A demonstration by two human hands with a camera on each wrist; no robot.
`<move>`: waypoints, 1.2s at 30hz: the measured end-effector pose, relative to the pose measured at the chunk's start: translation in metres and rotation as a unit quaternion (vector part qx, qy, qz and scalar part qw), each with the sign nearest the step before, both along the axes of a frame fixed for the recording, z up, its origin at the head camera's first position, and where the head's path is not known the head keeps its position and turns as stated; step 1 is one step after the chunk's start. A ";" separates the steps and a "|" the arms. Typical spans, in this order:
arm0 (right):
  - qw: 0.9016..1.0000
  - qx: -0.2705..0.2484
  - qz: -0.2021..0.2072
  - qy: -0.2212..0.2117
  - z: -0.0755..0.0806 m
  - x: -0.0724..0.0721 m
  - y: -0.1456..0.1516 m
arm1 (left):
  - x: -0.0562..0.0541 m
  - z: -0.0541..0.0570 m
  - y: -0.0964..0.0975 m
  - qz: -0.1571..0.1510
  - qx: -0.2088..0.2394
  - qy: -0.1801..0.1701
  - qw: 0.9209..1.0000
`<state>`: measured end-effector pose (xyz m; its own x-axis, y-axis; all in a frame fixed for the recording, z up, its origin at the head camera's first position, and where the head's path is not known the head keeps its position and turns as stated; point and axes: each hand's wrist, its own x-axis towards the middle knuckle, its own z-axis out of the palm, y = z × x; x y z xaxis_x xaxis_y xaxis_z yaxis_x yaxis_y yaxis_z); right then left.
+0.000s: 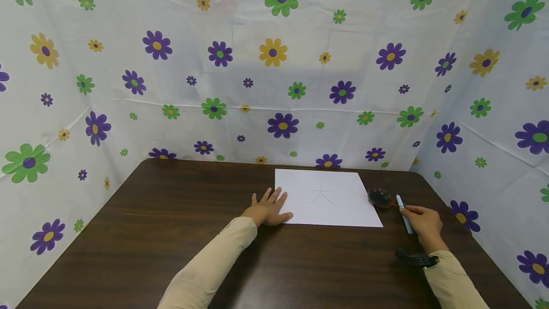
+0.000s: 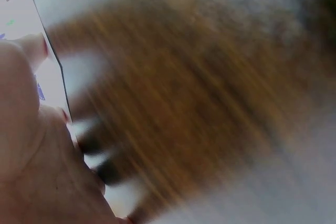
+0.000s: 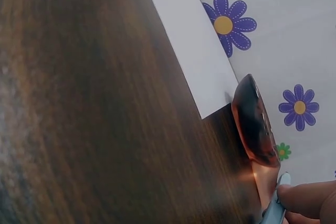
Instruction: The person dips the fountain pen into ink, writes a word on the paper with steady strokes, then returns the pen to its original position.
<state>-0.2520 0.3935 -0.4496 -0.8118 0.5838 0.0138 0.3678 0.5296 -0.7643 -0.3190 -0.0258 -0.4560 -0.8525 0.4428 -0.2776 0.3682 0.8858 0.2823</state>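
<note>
A white sheet of paper [image 1: 296,185] lies on the brown table, marked with thin strokes: one upright, one crossing line and two spreading legs. My left hand [image 1: 267,210] rests flat with spread fingers on its left edge; the left wrist view shows that palm [image 2: 31,156] close up. At the right, my right hand [image 1: 422,223] pinches a light blue marker [image 1: 407,223] between thumb and fingertips. The marker [image 3: 274,211] also shows in the right wrist view. Beside it, at the paper's right edge, lies a glossy dark rounded thing [image 1: 380,198] with an amber, see-through part; its kind is unclear.
The dark wood-grain table [image 1: 141,232] spreads to the left and in front. White flowered cloth [image 1: 249,70] hangs behind it and along both sides. A black band [image 1: 413,258] sits on the right wrist. The left wrist view is largely blurred.
</note>
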 end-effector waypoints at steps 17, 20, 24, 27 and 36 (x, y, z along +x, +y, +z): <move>1.000 -0.005 -0.003 -0.006 0.002 0.008 0.000 | -0.003 -0.005 0.005 0.003 -0.004 -0.001 1.000; 1.000 -0.018 -0.001 -0.011 0.002 0.010 0.000 | 0.000 -0.002 0.004 0.001 -0.004 -0.002 1.000; 0.999 -0.041 -0.001 -0.016 0.006 0.012 0.000 | 0.004 0.005 0.003 -0.004 -0.008 -0.007 1.000; 0.999 -0.041 0.009 -0.011 0.012 0.011 -0.001 | 0.007 0.011 0.001 -0.003 -0.010 -0.010 1.000; 0.983 0.092 0.147 0.052 0.055 0.012 -0.016 | 0.007 0.035 -0.008 -0.003 0.004 0.011 1.000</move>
